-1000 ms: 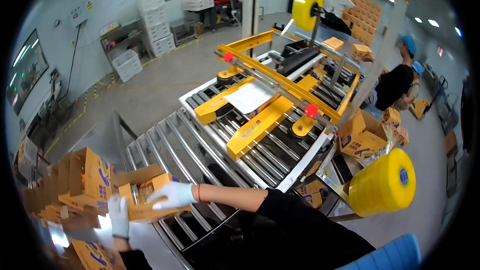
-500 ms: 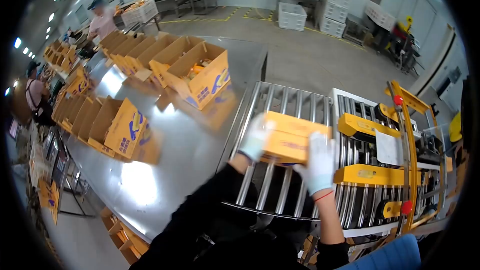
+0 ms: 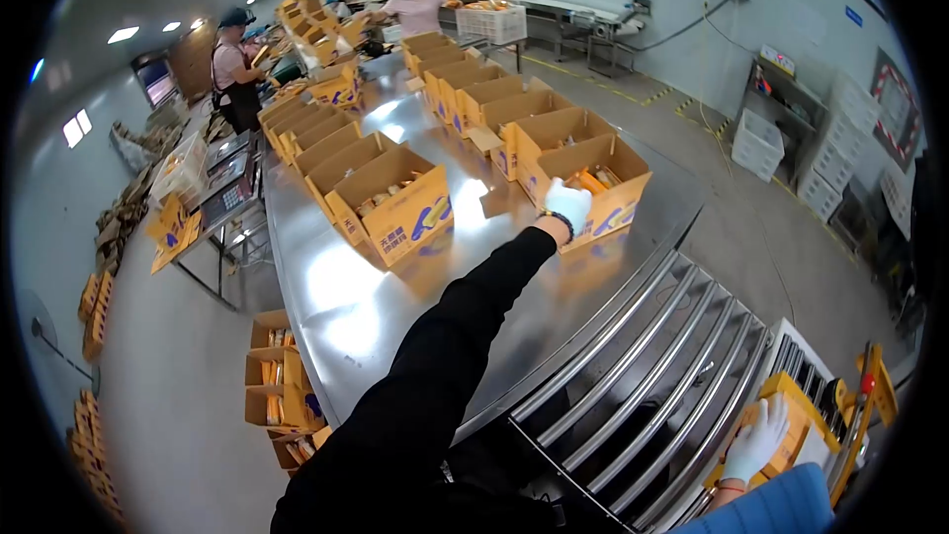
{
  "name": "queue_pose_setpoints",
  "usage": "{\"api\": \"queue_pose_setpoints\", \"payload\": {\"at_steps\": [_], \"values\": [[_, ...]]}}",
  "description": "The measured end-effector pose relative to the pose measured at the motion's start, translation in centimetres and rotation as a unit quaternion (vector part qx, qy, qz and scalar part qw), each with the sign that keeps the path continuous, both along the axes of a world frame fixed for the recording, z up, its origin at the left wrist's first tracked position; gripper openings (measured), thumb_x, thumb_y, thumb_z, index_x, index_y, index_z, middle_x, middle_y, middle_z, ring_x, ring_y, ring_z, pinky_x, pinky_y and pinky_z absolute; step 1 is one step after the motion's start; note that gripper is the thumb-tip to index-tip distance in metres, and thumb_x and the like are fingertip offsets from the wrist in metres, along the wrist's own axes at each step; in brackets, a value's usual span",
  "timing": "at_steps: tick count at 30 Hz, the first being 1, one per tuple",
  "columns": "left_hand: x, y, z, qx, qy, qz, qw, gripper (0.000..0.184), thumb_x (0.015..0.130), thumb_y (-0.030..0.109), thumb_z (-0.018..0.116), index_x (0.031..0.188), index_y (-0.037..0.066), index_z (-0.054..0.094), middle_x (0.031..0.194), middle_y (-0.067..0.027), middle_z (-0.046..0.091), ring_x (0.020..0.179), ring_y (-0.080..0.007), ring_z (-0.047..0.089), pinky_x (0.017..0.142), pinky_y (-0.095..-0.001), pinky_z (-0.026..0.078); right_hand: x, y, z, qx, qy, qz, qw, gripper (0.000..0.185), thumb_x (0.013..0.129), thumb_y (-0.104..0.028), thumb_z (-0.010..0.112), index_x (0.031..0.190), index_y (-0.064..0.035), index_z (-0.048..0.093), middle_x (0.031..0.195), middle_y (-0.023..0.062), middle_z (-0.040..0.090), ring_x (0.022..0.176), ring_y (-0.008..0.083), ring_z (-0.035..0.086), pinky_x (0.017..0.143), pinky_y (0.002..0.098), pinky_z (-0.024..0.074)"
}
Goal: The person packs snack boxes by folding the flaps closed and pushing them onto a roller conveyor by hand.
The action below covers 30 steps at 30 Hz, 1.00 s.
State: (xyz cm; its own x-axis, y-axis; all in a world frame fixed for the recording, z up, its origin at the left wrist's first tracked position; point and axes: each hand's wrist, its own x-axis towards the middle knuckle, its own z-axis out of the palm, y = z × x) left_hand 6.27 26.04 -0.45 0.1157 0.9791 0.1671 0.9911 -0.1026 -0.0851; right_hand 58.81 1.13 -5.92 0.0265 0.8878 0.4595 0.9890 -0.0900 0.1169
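Observation:
My left hand point(image 3: 568, 206), in a white glove, is closed at the near wall of an open carton point(image 3: 615, 200) on the metal table; its fingers grip the carton's edge. Orange packets show inside that carton. At the lower right, my right hand point(image 3: 756, 440), also gloved, lies with fingers stretched on top of a closed carton point(image 3: 788, 452) at the entrance of the yellow-railed machine. Another open carton point(image 3: 395, 208) with packets heads the left row on the table.
Metal rollers point(image 3: 633, 405) lie between the table point(image 3: 346, 336) and the machine. More cartons point(image 3: 282, 376) stand on the floor at the left. Two people point(image 3: 234, 69) point(image 3: 415, 5) stand beyond the table. White crates point(image 3: 758, 143) sit by the shelf.
The view has swung toward the table. My left hand has left the closed carton and reached an open one. The closed carton has moved right along the rollers to the machine, with my right hand on it.

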Motion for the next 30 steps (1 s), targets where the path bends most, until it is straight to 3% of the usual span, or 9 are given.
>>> {"api": "queue_pose_setpoints", "payload": {"at_steps": [4,8,9,12,15,17,20,28,30], "values": [[7.7,-4.9,0.9,-0.015,0.011,-0.157,0.987,0.035,0.099,0.034,0.056,0.096,0.007,0.078,0.082,-0.0147,0.075,0.081,-0.0355,0.074,0.083,-0.0477,0.056,-11.2,-2.4,2.5,-0.062,0.322,0.223,0.918,0.062,0.082,-0.013,0.070,0.140,0.0016,0.052,0.147,0.0219,0.051,0.142,0.0404,0.043,0.121,0.0481,0.0298],[6.6,-12.5,3.5,0.131,-0.429,-0.197,0.872,0.049,0.097,0.042,0.062,0.124,0.001,0.065,0.120,-0.0221,0.069,0.114,-0.0401,0.064,0.101,-0.0444,0.050,-20.2,-4.0,6.0,-0.011,0.223,0.306,0.925,0.100,0.072,-0.046,0.083,0.146,0.0058,0.042,0.153,0.0239,0.043,0.147,0.0436,0.033,0.123,0.0577,0.0196],[5.3,-13.2,3.7,0.166,-0.329,-0.130,0.921,0.057,0.097,0.042,0.063,0.137,0.002,0.054,0.135,-0.0207,0.061,0.123,-0.0360,0.060,0.106,-0.0417,0.047,-20.5,-3.6,5.3,-0.028,0.167,0.295,0.940,0.107,0.069,-0.053,0.084,0.148,0.0059,0.040,0.156,0.0245,0.039,0.149,0.0440,0.030,0.123,0.0594,0.0181],[4.2,-13.2,3.4,-0.255,-0.453,-0.189,0.833,0.052,0.099,0.053,0.054,0.111,0.007,0.075,0.117,-0.0214,0.070,0.120,-0.0364,0.061,0.104,-0.0428,0.048,-19.7,-2.0,2.7,-0.046,0.179,0.368,0.911,0.067,0.075,-0.029,0.080,0.131,0.0007,0.060,0.141,0.0166,0.058,0.135,0.0388,0.048,0.122,0.0603,0.0216],[8.0,-14.1,2.6,-0.224,-0.337,-0.250,0.879,0.059,0.099,0.059,0.048,0.091,0.009,0.078,0.098,-0.0220,0.072,0.111,-0.0374,0.062,0.100,-0.0439,0.049,-17.6,-1.2,2.7,-0.093,0.304,0.369,0.873,0.038,0.084,-0.015,0.070,0.117,0.0025,0.069,0.127,0.0159,0.066,0.127,0.0344,0.057,0.121,0.0536,0.0281],[10.6,-11.9,0.3,-0.092,-0.284,-0.255,0.920,0.054,0.097,0.056,0.057,0.097,0.005,0.075,0.099,-0.0213,0.069,0.100,-0.0375,0.062,0.096,-0.0434,0.049,-16.0,0.0,2.7,-0.166,0.636,0.247,0.712,0.034,0.098,-0.012,0.060,0.126,0.0062,0.066,0.129,0.0196,0.066,0.127,0.0284,0.058,0.115,0.0432,0.0370],[12.7,-12.2,-1.1,0.073,-0.290,-0.200,0.933,0.052,0.093,0.051,0.067,0.107,0.001,0.069,0.103,-0.0219,0.064,0.091,-0.0378,0.060,0.094,-0.0430,0.050,-16.3,1.4,6.6,-0.050,0.150,0.268,0.950,0.071,0.080,-0.009,0.076,0.145,0.0048,0.049,0.153,0.0214,0.045,0.144,0.0348,0.040,0.123,0.0497,0.0256],[11.2,-11.3,-3.0,-0.288,-0.618,-0.128,0.720,0.067,0.095,0.045,0.069,0.139,-0.003,0.055,0.140,-0.0228,0.060,0.126,-0.0331,0.060,0.107,-0.0397,0.046,-17.0,-4.0,3.0,-0.110,0.145,0.228,0.956,0.110,0.058,-0.017,0.090,0.153,0.0027,0.037,0.148,0.0208,0.047,0.143,0.0394,0.039,0.126,0.0538,0.0199],[16.6,-10.5,-6.1,-0.132,-0.632,-0.060,0.761,0.059,0.097,0.039,0.064,0.138,-0.003,0.055,0.138,-0.0236,0.060,0.127,-0.0323,0.059,0.107,-0.0398,0.046,-14.4,-4.1,3.5,-0.097,0.146,0.173,0.969,0.106,0.061,-0.017,0.089,0.151,0.0037,0.038,0.151,0.0225,0.044,0.145,0.0389,0.037,0.125,0.0520,0.0225]]}}
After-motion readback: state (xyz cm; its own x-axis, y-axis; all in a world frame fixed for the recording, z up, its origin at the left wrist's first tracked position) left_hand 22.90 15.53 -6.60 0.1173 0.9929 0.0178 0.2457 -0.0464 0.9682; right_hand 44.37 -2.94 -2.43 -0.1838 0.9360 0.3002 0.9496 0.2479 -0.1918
